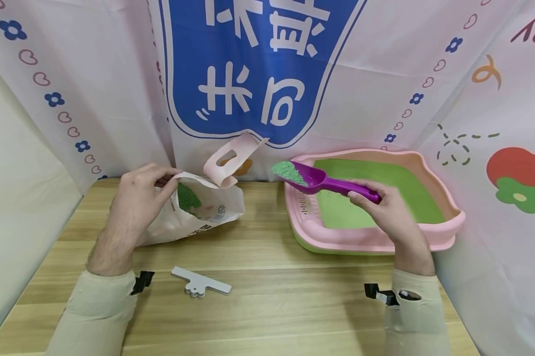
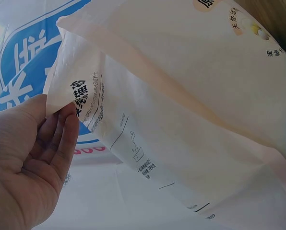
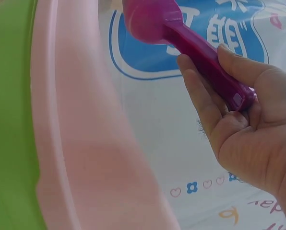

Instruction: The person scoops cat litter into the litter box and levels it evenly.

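A: First entry: scoop.
B: Purple scoop (image 1: 321, 182), one, its bowl heaped with green granules (image 1: 289, 172). Above the left end of the pink tray (image 1: 352, 237), which sits along the far edge of the desk (image 1: 267, 301), toward its right corner. Bowl points toward the desk's left edge. Height over the rim: cannot be told.
A: Holder?
B: Right hand (image 1: 392, 212). Grip closed about the handle, thumb on one side, fingers under the other.
A: Handling note?
B: Step in hand, by judgement: carrying a full scoop. Advised: bowl level, wrist steady, no knocking the rim. The tip appears to overhang the tray's left rim, so a tilt there could spill onto the desk; best brought well inside the walls before any tipping, then tipped slowly and low.
A: Second entry: bag.
B: Pale paper bag (image 1: 223, 205), one, near the desk's far left corner, mouth open, more granules inside. Left hand (image 1: 136, 200): grip pinching the lip between thumb and fingers. Advised: a light upward pull, enough to prevent sagging, without tearing the paper.
A: Remainder?
B: Grey clip (image 1: 201, 283), one, nearer the desk's front edge than the bag, held by neither hand. Best left there, apart from the scoop's path.
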Demonstrator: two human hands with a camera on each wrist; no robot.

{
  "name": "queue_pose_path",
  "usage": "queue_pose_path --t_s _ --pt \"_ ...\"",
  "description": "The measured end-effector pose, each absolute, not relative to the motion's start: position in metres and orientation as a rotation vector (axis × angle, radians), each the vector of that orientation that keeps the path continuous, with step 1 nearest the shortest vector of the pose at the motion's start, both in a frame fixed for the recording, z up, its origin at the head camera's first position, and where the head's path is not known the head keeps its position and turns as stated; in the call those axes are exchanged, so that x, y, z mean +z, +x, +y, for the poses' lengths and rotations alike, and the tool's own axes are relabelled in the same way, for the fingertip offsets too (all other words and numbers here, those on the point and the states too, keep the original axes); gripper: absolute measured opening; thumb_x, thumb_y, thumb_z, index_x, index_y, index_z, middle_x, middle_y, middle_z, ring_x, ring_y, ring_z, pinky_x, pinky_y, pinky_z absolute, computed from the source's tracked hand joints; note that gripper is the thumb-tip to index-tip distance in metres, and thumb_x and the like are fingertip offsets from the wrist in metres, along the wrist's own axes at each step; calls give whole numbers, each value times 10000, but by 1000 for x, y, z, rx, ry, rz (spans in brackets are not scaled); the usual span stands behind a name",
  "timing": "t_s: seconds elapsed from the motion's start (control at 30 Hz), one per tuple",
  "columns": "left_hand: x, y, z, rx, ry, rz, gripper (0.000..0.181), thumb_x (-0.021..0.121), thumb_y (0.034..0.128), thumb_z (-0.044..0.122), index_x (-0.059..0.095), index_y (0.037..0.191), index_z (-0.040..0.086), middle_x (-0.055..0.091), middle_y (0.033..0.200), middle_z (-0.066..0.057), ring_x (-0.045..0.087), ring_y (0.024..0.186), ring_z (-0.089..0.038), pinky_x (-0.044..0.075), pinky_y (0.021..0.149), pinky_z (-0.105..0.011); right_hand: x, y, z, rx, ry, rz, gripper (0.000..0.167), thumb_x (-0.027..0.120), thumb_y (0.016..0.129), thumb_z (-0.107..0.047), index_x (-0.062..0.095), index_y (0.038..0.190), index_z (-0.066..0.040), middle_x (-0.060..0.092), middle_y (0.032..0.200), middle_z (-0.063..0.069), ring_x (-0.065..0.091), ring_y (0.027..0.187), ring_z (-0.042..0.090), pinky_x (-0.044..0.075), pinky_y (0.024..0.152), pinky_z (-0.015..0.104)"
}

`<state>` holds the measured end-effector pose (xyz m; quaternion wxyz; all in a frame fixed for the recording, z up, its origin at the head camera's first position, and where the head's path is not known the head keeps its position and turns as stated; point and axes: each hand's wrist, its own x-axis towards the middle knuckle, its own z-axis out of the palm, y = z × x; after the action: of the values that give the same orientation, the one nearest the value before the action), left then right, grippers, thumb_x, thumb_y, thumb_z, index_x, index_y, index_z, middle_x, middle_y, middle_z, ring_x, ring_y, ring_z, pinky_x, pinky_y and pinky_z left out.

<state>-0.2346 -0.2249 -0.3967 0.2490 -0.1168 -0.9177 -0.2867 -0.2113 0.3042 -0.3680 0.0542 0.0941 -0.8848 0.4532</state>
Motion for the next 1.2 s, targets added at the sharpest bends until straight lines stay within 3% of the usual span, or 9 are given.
queue_pose_path --t_s 0.1,0.23,0.33,0.43,0.6,0.73,0.97,1.2 --pt "-397 -234 -225 -784 -319 -2501 177 780 1116 73 883 1258 50 862 1133 -160 842 1019 -354 695 902 -548 -368 -212 311 1363 249 -2682 413 794 1145 -183 758 1528 -34 785 1022 -190 678 891 30 563 746 204" --pt "-397 -235 -225 -779 -313 -2498 172 791 1115 91 890 1254 67 868 1131 -144 844 1018 -336 641 880 -343 -369 -213 322 1359 191 -2682 432 790 1151 -207 745 1546 -37 778 1016 -233 654 894 42 550 760 204" --pt "-397 -235 -225 -781 -315 -2493 169 798 1117 107 893 1252 73 870 1130 -143 845 1016 -337 528 858 -150 -370 -214 329 1358 154 -2683 443 781 1158 -224 735 1558 -39 776 1013 -252 648 895 41 550 765 201" --pt "-398 -235 -225 -788 -315 -2489 169 798 1121 121 894 1253 78 871 1133 -141 845 1015 -338 413 832 -34 -371 -215 336 1342 129 -2684 447 771 1165 -231 728 1564 -36 766 996 -264 632 884 41 540 750 203" --pt "-398 -235 -226 -785 -316 -2491 171 799 1120 118 892 1258 78 870 1134 -142 842 1018 -340 434 839 -58 -374 -216 346 1329 85 -2684 461 758 1173 -233 709 1578 -18 747 969 -284 601 867 45 511 707 215" --pt "-398 -235 -226 -782 -316 -2494 175 800 1120 120 892 1264 79 869 1135 -140 841 1020 -340 474 846 -108 -376 -217 352 1346 33 -2685 493 749 1180 -259 684 1599 -7 750 987 -314 631 905 15 537 743 184" --pt "-397 -236 -226 -793 -317 -2493 176 796 1124 125 892 1265 79 867 1131 -140 841 1018 -339 398 838 -25 -377 -218 361 1321 -53 -2710 516 725 1193 -299 665 1618 -13 732 983 -355 665 920 -46 563 777 147" --pt "-397 -236 -226 -797 -317 -2495 178 791 1123 114 890 1266 74 867 1143 -143 841 1026 -343 401 848 -25 -379 -221 370 1271 -101 -2736 527 699 1206 -306 649 1627 8 711 960 -347 652 906 -60 553 750 159"
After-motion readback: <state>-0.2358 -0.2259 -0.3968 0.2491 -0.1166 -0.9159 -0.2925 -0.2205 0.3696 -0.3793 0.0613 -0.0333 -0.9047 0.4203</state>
